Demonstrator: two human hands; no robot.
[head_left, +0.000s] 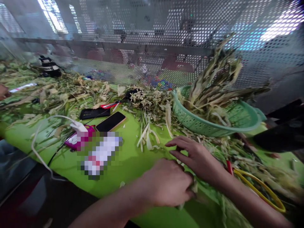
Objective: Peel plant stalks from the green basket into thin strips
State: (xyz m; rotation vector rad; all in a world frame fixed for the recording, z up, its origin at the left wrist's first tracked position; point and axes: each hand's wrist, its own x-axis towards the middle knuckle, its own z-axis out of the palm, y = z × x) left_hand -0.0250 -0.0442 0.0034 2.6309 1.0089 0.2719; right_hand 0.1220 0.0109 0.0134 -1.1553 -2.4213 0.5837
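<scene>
My left hand [168,182] is closed in a fist low over the green table. Pale bits that look like corn husk [195,186] poke out at its knuckles; the rest is hidden by the fingers. Just behind it and to the right, my right hand [193,153] reaches leftward, thumb and fingers apart, with nothing visible in its grip. Beyond its fingertips lie loose husk strips [148,136]. A green plastic basket [201,125] stands behind the right hand, with tall dried corn husks [209,76] leaning in it.
On the green table [133,158] lie a phone [111,122], a dark phone-like slab [95,113], a pink power strip [79,137] with a white cable, and a blurred-out pack [102,155]. Husk scraps [152,98] line the perforated metal screen [142,60]. A yellow loop handle [261,186] lies right. Another person's hand [3,91] shows far left.
</scene>
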